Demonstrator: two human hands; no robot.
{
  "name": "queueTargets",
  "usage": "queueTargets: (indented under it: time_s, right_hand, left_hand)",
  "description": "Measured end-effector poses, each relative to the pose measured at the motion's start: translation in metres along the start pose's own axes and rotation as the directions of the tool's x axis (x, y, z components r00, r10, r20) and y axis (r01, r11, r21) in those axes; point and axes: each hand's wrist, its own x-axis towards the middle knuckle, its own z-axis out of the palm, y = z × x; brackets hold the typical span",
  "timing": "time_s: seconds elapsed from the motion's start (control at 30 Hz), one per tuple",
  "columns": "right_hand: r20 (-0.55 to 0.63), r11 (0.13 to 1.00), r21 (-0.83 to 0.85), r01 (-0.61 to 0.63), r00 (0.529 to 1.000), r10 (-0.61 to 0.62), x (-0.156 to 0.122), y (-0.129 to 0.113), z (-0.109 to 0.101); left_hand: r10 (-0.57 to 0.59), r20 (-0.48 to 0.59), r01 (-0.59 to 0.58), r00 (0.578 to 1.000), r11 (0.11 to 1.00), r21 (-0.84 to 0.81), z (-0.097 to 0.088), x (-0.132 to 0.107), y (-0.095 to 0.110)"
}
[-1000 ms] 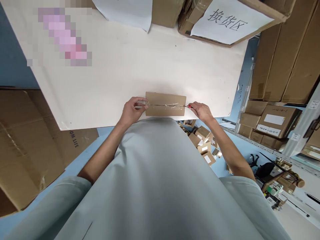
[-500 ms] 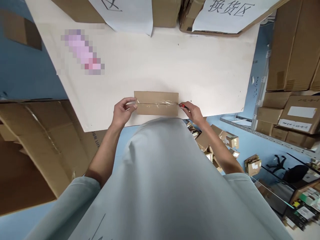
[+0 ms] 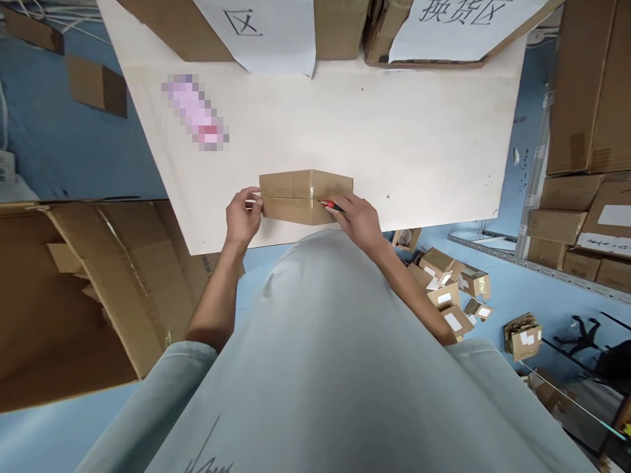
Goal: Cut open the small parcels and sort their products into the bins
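A small brown cardboard box (image 3: 286, 186) rests near the front edge of the white table, two of its faces meeting at a vertical fold. A seam with clear tape runs along it. My left hand (image 3: 243, 215) grips the box's left end between thumb and fingers. In my right hand (image 3: 359, 220) is a small red and black utility knife (image 3: 332, 205), its tip at the seam just right of the fold. The same hand lies over the box's right part and hides some of it. How far the blade reaches is too small to tell.
A pixelated pink item (image 3: 196, 113) lies at the table's (image 3: 419, 131) left. Boxes with paper signs (image 3: 448, 29) stand along the far edge. A large open carton (image 3: 118, 282) is at left; stacked cartons (image 3: 566, 223) and floor boxes (image 3: 446, 295) are at right.
My right hand has moved the knife leftward from the box's right end to near its middle. The box is now angled, showing two faces. My view has shifted slightly.
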Motion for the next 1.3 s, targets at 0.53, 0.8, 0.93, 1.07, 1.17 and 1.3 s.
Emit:
queueTargets:
  time_s: [0.53,0.8,0.93,1.07,1.17,1.3]
  right_hand:
    - [0.027,0.95,-0.307,-0.047,0.998,0.058,0.005,-0.01,-0.037]
    - [0.096,0.962,-0.078,-0.262,0.958,0.269,-0.03,-0.03,-0.031]
    - [0.126,0.962,-0.009,-0.273,0.954,0.272,-0.027,-0.038,-0.017]
    - [0.119,0.973,-0.002,-0.233,0.966,0.231,-0.021,-0.043,-0.011]
    - [0.139,0.975,-0.045,-0.217,0.965,0.221,-0.016,-0.045,-0.01]
    - [0.148,0.978,-0.058,-0.198,0.967,0.205,-0.012,-0.044,-0.009]
  left_hand:
    - [-0.055,0.403,0.042,0.913,0.998,0.041,0.116,-0.001,0.036]
    - [0.207,0.129,-0.16,0.97,0.938,-0.307,0.055,-0.003,0.091]
    - [0.286,0.2,-0.235,0.937,0.94,-0.247,0.039,0.001,0.121]
    - [0.261,0.254,-0.206,0.931,0.953,-0.224,0.038,0.011,0.121]
    - [0.251,0.257,-0.194,0.933,0.954,-0.228,0.04,0.015,0.114]
    - [0.249,0.247,-0.19,0.936,0.952,-0.239,0.044,0.015,0.109]
